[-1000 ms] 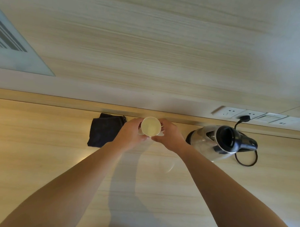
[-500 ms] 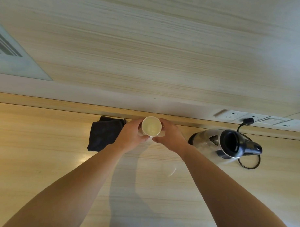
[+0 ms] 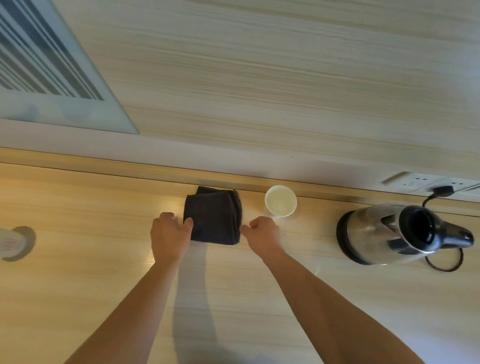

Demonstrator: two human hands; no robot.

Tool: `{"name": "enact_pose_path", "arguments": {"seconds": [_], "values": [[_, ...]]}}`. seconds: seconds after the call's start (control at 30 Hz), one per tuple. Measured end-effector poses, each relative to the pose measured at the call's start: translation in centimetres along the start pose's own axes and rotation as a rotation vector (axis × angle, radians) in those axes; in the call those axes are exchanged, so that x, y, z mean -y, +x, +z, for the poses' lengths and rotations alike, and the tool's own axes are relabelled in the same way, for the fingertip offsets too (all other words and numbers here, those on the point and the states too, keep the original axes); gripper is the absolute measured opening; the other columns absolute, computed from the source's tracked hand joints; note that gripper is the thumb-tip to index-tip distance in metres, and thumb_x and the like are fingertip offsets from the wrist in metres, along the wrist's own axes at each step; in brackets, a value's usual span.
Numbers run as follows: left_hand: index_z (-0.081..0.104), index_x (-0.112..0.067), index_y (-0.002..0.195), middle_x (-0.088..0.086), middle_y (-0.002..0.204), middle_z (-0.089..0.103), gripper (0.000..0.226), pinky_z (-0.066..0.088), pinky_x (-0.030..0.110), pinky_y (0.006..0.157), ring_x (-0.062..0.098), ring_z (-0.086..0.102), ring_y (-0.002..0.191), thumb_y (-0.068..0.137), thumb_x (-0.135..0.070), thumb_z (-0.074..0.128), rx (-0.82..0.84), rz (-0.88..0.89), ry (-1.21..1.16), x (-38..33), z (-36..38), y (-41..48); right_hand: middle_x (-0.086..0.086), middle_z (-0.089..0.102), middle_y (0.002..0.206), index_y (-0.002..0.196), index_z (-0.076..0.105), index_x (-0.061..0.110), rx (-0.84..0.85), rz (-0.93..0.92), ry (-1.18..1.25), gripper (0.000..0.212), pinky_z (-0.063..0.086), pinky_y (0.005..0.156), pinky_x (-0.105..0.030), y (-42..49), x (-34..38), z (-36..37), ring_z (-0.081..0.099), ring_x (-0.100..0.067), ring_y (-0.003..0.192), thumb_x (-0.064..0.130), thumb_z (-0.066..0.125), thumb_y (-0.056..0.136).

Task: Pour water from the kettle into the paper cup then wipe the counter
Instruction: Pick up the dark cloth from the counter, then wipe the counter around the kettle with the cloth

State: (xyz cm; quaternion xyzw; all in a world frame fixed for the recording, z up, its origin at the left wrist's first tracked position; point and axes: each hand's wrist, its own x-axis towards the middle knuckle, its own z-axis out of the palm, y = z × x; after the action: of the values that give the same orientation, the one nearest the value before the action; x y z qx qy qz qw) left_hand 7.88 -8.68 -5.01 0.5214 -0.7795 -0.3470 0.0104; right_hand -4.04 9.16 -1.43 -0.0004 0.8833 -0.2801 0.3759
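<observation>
Pour looks done; your hands are at the cloth, wipe not yet begun.

Nearest, your forearms reach out over the counter (image 3: 66,284). Left hand (image 3: 169,235) sits at the left edge of the folded dark cloth (image 3: 213,217), thumb touching it, fingers loosely curled, not clamped on anything. Right hand (image 3: 264,235) is at the cloth's right edge, fingers bent, touching the corner; I can't tell whether it is pinching the corner. Just beyond, the paper cup (image 3: 280,201) stands upright and free near the back edge, liquid inside. The kettle (image 3: 389,234) rests on its base well to the right, plugged in. Remaining, as I judge it: lift the cloth and wipe.
</observation>
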Motion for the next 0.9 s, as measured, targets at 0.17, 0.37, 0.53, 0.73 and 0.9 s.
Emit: {"name": "enact_pose_path", "arguments": {"seconds": [0.17,0.37,0.53,0.73,0.9], "values": [[0.063,-0.007,0.092,0.007,0.077,0.067,0.035,0.042,0.028,0.05,0.028,0.068,0.07,0.086,-0.038,0.079,0.085,-0.061,0.034,0.1,1.9,1.4,-0.007,0.067,0.094,0.106,0.063,0.009,-0.106,0.099,-0.025,0.048,0.046,0.064,-0.033,1.5,2.9,3.3,0.066,-0.027,0.083,0.052,0.072,0.088],[0.069,0.0,0.094,0.01,0.082,0.068,0.02,0.042,0.03,0.054,0.029,0.065,0.074,0.088,-0.018,0.076,0.203,-0.155,-0.055,-0.8,2.2,1.8,-0.007,0.07,0.104,0.114,0.065,0.013,-0.055,0.109,-0.024,0.033,0.045,0.067,-0.032,1.7,3.4,5.2,0.062,-0.024,0.084,0.037,0.069,0.092],[0.068,-0.002,0.096,0.013,0.087,0.07,0.015,0.058,0.045,0.076,0.036,0.07,0.088,0.09,-0.014,0.075,0.28,-0.105,-0.245,-1.7,0.9,0.1,-0.007,0.068,0.101,0.113,0.06,0.013,-0.094,-0.005,0.196,0.023,0.043,0.057,-0.023,-0.3,2.4,4.4,0.061,-0.017,0.079,0.026,0.063,0.094],[0.069,-0.009,0.111,0.01,0.105,0.076,0.017,0.059,0.036,0.078,0.027,0.073,0.098,0.095,-0.009,0.073,0.448,-0.201,-0.544,-0.7,1.0,-5.4,-0.005,0.066,0.105,0.117,0.05,0.016,-0.176,-0.007,0.416,0.028,0.059,0.069,-0.029,-3.5,-2.8,3.0,0.067,-0.018,0.092,0.018,0.067,0.096],[0.062,-0.011,0.107,0.003,0.096,0.07,0.024,0.051,0.024,0.065,0.02,0.071,0.089,0.093,-0.023,0.076,0.36,-0.094,-0.293,0.9,2.5,-7.3,-0.004,0.049,0.138,0.146,0.04,0.019,-0.254,-0.148,-0.242,0.054,0.048,0.098,-0.029,-4.9,-6.1,2.7,0.053,-0.021,0.121,0.028,0.065,0.098]]}}
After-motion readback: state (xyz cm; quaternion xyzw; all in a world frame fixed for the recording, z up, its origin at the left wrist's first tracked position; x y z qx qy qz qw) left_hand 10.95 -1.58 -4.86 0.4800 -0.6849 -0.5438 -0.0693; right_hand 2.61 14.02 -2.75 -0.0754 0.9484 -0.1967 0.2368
